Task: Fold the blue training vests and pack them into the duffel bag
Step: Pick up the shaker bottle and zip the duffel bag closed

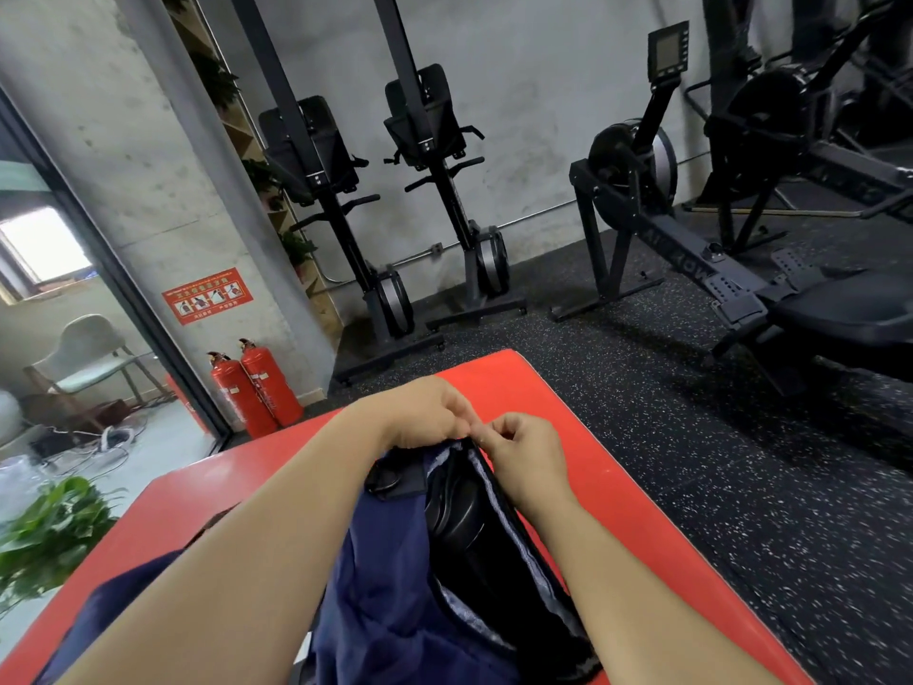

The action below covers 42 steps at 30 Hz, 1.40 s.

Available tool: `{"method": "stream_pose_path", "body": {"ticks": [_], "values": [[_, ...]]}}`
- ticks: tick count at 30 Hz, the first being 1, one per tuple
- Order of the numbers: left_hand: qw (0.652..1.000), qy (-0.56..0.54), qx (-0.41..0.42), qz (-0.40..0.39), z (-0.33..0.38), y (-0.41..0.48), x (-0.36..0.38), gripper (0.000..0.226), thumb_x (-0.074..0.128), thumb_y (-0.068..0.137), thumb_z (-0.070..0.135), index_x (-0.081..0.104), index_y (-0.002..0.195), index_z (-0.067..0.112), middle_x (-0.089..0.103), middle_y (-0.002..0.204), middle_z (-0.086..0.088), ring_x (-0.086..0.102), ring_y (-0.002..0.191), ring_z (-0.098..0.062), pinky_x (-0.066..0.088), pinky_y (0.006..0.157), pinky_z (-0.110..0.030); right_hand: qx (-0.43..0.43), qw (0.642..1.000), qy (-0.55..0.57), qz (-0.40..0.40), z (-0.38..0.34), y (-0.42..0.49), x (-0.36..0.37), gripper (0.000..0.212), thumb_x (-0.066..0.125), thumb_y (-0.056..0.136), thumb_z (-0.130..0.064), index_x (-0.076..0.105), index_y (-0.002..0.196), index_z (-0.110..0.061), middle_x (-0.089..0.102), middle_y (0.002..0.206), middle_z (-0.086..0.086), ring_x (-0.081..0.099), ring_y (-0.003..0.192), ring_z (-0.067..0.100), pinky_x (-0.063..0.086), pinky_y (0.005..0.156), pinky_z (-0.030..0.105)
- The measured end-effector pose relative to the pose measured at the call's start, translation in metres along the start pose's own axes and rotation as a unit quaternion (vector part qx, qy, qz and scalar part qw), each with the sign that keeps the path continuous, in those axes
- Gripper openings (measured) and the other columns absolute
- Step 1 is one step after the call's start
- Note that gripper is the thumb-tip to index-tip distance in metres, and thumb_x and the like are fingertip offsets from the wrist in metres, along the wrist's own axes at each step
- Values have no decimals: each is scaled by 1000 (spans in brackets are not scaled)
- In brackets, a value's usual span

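Mid-task at best, going by the layout.

Working at the 12 o'clock end of the duffel bag (514,519), laid lengthwise on the red mat (543,388), low in view around 6 o'clock. Gripping the bag's far rim with the left hand (425,412), with fingers curled down over the edge. Pinching something small on the same rim with the right hand (523,452), thumb to forefinger. Probably the zip pull or rim tape, too small to tell. Touching or nearly so, fingertip to fingertip, at the zip's end.

Gaping open along the visible length, with a grey lining strip (539,566) on both lips. Only glossy black inside, no blue anywhere in the opening. So either not packed yet or buried out of sight. Can't tell which.

Navy fabric (385,585) at 9 o'clock of the opening, running under the left forearm, with more at 8 o'clock near the frame's bottom edge. Looks rumpled, not folded. Could be the vests, could be the bag's own outer panel. Carries a black buckle (383,482) near the far end. Can't separate the two.

Estimate: bag-prep stage, spreading the mouth or running the zip to its stop. Left to do, on this read: fold vests, load, zip shut. Nothing confirmable as done.
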<state>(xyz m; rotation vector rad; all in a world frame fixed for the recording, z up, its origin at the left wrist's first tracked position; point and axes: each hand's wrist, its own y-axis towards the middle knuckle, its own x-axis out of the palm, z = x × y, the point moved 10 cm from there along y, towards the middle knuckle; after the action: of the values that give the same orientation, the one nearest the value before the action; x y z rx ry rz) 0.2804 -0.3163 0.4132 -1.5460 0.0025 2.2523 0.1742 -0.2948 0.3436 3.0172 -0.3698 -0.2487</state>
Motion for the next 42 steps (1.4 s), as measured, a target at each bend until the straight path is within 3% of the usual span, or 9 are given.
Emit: {"method": "stream_pose_path", "body": {"ticks": [2,4,10,16,20,23,28,32,42], "values": [[1000,21,-1,14,-1,-3,3,17,62,91,9,75,91,20,61,58,16,54,64,-6,47,70,-21,44,993,102,-38,4,-3,6,30,73,84,-27,57,61,-16,52,60,2,42,58,15,36,59,31],[998,46,-5,45,-5,-4,3,19,68,88,17,70,74,30,57,51,22,53,65,-5,47,90,-35,74,981,158,-80,3,-11,10,25,66,91,-25,61,70,-10,53,65,9,42,55,14,36,53,26],[973,199,43,110,14,-12,-6,9,65,90,31,71,97,33,59,83,20,53,93,-6,27,100,-39,119,965,201,-122,6,-22,2,23,49,92,-16,71,93,-13,70,70,-1,62,75,12,38,72,30],[943,243,144,174,33,-24,-6,18,63,89,31,66,106,36,64,88,19,52,84,-1,22,87,-29,56,958,263,-104,9,-25,7,22,54,86,13,69,90,-3,68,78,2,61,71,3,44,64,4],[940,231,162,195,34,-28,-7,21,58,91,23,65,103,39,65,82,19,47,76,2,21,88,-29,28,970,218,-108,11,-20,22,26,56,84,14,64,92,-10,66,91,10,61,82,19,50,78,29],[953,190,145,183,28,-26,-6,18,60,90,22,62,94,40,62,80,21,48,76,7,22,95,-32,18,969,181,-169,3,-21,34,29,53,88,11,66,84,-15,67,81,6,61,74,17,53,70,26],[975,26,110,191,9,-28,-12,9,63,71,44,64,79,39,69,83,18,62,85,0,34,104,-49,2,987,26,-159,20,-1,43,9,63,78,-32,70,84,-33,70,91,-12,59,109,25,39,103,54],[978,-16,109,176,6,-31,-12,27,56,61,58,64,84,46,68,78,22,64,83,-3,38,101,-54,24,991,-67,-111,14,-5,26,21,64,90,-32,60,71,-40,62,112,-6,49,114,18,15,87,29],[973,23,106,205,22,-74,-17,18,70,87,24,63,74,35,66,72,17,58,77,4,25,104,-38,3,984,-157,-80,-9,-8,10,36,59,94,-25,52,61,-37,49,72,-19,30,119,11,18,82,34]]}}
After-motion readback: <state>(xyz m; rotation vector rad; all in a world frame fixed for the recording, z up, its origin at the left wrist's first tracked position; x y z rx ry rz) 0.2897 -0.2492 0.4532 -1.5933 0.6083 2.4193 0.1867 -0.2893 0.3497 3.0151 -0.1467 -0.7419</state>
